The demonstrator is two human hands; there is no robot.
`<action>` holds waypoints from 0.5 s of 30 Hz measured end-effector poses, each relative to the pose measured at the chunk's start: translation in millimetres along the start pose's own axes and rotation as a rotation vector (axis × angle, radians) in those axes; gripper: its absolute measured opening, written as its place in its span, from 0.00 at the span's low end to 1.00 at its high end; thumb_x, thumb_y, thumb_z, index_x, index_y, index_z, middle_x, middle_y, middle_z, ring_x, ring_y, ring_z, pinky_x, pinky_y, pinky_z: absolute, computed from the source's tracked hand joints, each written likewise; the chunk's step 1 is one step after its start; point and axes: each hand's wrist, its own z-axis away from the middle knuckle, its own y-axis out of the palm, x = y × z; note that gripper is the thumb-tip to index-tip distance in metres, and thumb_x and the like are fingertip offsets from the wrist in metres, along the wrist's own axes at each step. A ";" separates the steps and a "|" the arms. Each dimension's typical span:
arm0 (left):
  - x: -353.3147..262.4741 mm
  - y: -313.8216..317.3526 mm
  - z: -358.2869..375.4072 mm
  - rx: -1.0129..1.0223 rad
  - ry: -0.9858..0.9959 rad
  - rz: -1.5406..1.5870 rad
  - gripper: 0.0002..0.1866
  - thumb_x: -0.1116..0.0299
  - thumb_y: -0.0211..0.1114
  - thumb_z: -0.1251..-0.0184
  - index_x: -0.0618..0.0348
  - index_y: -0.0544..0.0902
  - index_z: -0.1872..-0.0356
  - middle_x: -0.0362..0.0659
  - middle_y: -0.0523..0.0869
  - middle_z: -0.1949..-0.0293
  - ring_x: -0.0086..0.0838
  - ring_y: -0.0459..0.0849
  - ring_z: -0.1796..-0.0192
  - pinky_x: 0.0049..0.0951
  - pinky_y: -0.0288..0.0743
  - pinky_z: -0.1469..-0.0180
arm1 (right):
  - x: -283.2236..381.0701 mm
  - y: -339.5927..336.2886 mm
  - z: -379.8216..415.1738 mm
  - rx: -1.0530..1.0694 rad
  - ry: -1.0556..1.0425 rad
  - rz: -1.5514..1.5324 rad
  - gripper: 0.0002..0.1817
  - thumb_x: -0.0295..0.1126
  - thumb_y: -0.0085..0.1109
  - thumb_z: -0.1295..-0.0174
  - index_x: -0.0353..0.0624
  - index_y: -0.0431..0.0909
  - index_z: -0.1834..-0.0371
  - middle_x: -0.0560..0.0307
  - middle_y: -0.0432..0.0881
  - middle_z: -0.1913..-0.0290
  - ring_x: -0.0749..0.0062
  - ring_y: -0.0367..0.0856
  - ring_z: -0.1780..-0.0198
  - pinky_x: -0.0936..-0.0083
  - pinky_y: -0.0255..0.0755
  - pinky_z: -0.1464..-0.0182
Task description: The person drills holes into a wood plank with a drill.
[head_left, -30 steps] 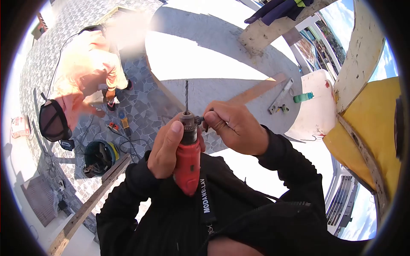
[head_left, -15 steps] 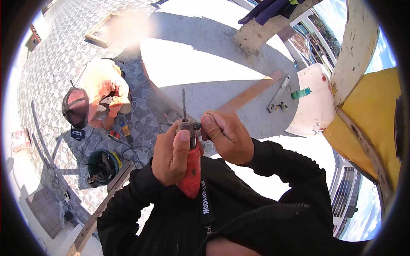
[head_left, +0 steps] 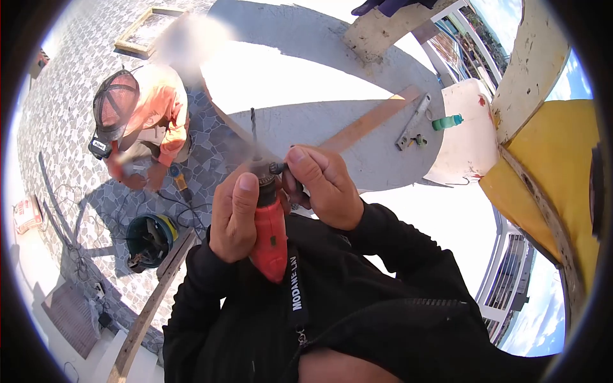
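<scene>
A red power drill (head_left: 269,239) points away from me, upright in the head view, close to my chest. My left hand (head_left: 233,217) is wrapped around its front end near the chuck (head_left: 262,169), thumb along the side. From the chuck sticks a long twist drill bit (head_left: 253,127). My right hand (head_left: 325,188) pinches a dark chuck key (head_left: 278,168), whose head is against the chuck's side. The right fingers hide most of the key's handle. A black lanyard (head_left: 295,281) hangs just below the drill.
A crouching co-worker (head_left: 159,102) is on the tiled floor at left, near a yellow-and-black tool (head_left: 180,182) and a bucket (head_left: 150,239). Ahead, a curved white surface (head_left: 306,70) carries a wooden strip (head_left: 370,121), a level (head_left: 414,121) and a green bottle (head_left: 447,122). A timber (head_left: 150,313) runs at lower left.
The drill and both my hands have shifted left and slightly up in view, still gripping the drill and chuck key. The co-worker has raised their hands from the floor tools, holding something blurred.
</scene>
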 end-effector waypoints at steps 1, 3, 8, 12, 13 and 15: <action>-3.6 3.3 0.4 -0.031 0.035 -0.013 0.30 0.43 0.38 0.24 0.65 0.73 0.61 0.47 0.81 0.74 0.27 0.80 0.75 0.24 0.74 0.70 | -7.3 -1.4 -0.2 0.012 -0.085 -0.007 0.23 0.43 0.40 0.24 0.39 0.70 0.74 0.65 0.69 0.80 0.85 0.64 0.78 0.82 0.59 0.75; -5.4 4.2 4.2 -0.036 0.042 -0.031 0.30 0.44 0.39 0.23 0.64 0.74 0.61 0.44 0.81 0.74 0.25 0.80 0.74 0.23 0.73 0.68 | -13.5 -4.6 4.4 -0.009 -0.158 -0.030 0.22 0.43 0.40 0.24 0.39 0.70 0.74 0.64 0.70 0.79 0.84 0.64 0.79 0.82 0.60 0.75; 11.5 -43.5 1.9 -0.099 0.064 0.367 0.28 0.42 0.39 0.25 0.62 0.70 0.62 0.50 0.80 0.75 0.35 0.81 0.75 0.31 0.78 0.68 | -8.6 -38.5 12.6 -0.052 -0.131 -0.201 0.21 0.42 0.38 0.23 0.41 0.70 0.71 0.59 0.72 0.77 0.81 0.67 0.78 0.83 0.63 0.75; 15.4 -40.8 0.7 -0.203 -0.017 0.417 0.28 0.41 0.38 0.25 0.61 0.70 0.63 0.52 0.79 0.76 0.38 0.81 0.76 0.34 0.78 0.68 | -30.3 -19.9 0.9 0.045 -0.020 0.027 0.21 0.42 0.42 0.24 0.38 0.72 0.71 0.60 0.76 0.75 0.79 0.73 0.76 0.79 0.68 0.72; 15.4 -35.5 0.9 -0.195 -0.028 0.371 0.29 0.41 0.38 0.25 0.61 0.70 0.63 0.51 0.78 0.77 0.38 0.80 0.76 0.34 0.78 0.69 | -38.1 -14.9 -7.5 0.034 -0.018 0.020 0.21 0.42 0.42 0.24 0.38 0.72 0.71 0.60 0.76 0.75 0.79 0.73 0.76 0.79 0.68 0.72; 13.1 -28.4 4.3 -0.180 -0.052 0.319 0.29 0.41 0.38 0.26 0.61 0.70 0.63 0.51 0.78 0.77 0.39 0.80 0.76 0.34 0.77 0.70 | -70.6 -9.6 -32.7 -0.061 -0.092 0.353 0.21 0.40 0.45 0.26 0.36 0.73 0.73 0.60 0.77 0.77 0.79 0.74 0.76 0.77 0.68 0.73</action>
